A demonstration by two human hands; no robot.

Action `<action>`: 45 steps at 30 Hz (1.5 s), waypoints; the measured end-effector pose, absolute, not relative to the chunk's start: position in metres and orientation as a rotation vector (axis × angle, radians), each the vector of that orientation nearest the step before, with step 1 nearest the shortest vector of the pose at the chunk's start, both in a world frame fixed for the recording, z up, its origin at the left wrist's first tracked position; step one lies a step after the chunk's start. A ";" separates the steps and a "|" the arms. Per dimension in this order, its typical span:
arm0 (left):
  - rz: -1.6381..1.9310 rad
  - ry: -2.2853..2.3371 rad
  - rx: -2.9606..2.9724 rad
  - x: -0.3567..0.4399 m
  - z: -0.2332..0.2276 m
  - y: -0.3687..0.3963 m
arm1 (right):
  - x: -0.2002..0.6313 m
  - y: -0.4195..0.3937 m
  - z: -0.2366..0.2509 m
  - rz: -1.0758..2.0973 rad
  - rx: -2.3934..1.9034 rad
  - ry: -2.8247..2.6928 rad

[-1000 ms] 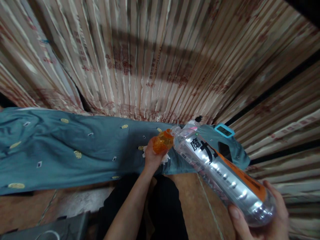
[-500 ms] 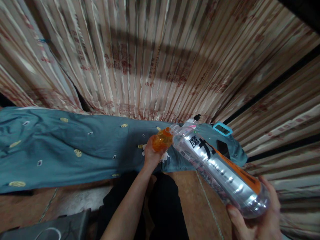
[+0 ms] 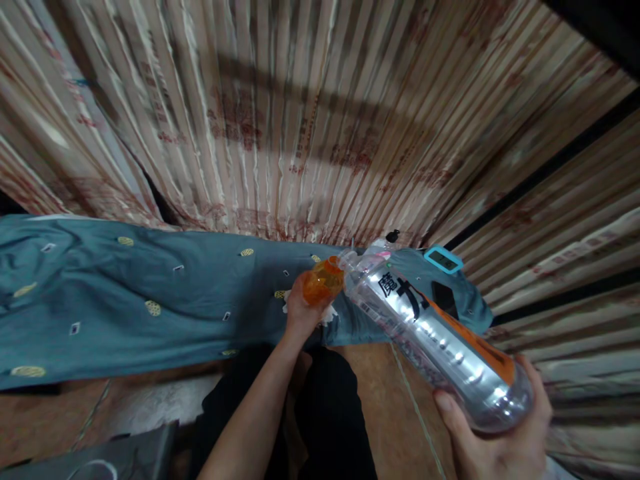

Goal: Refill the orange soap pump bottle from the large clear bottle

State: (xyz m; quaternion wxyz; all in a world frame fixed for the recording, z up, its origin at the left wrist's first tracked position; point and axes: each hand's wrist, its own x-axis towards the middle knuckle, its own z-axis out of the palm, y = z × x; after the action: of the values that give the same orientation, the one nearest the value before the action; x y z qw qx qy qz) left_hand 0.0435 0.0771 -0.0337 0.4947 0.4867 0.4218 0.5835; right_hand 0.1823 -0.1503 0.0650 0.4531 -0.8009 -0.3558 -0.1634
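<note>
My left hand is closed round a small orange bottle, tilted with its mouth toward the right. Wrapped about the base of a large clear plastic bottle with a silver and orange label is my right hand. The big bottle slants down to the left, its neck meeting the mouth of the orange one. Whether liquid runs between them I cannot tell. Crumpled white tissue shows below the left hand.
A teal cloth with yellow prints covers the long surface ahead. Toward its right end lie a blue-framed digital clock and a dark phone-like object. Behind the big bottle stands a black-topped pump bottle. Pleated curtains hang behind.
My right hand and the base of the large bottle have shifted slightly left. The two bottle mouths stay together, and the left hand keeps its hold.
</note>
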 end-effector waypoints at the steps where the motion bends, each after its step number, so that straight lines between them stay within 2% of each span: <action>1: 1.403 1.024 1.176 0.043 -0.033 0.077 | 0.186 -0.152 0.062 -0.387 -1.992 -0.867; 34: 1.348 1.018 1.169 0.042 -0.035 0.074 | 0.190 -0.139 0.062 -0.260 -1.906 -0.776; 45: 1.321 1.030 1.134 0.040 -0.023 0.072 | 0.184 -0.135 0.068 -0.218 -1.767 -0.844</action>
State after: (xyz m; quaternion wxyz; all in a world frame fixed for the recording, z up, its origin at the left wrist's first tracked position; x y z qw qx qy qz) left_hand 0.0403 0.0720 -0.0231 0.5306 0.4751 0.4317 0.5536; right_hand 0.1840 -0.1346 0.0683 0.5526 -0.7474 -0.3571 -0.0922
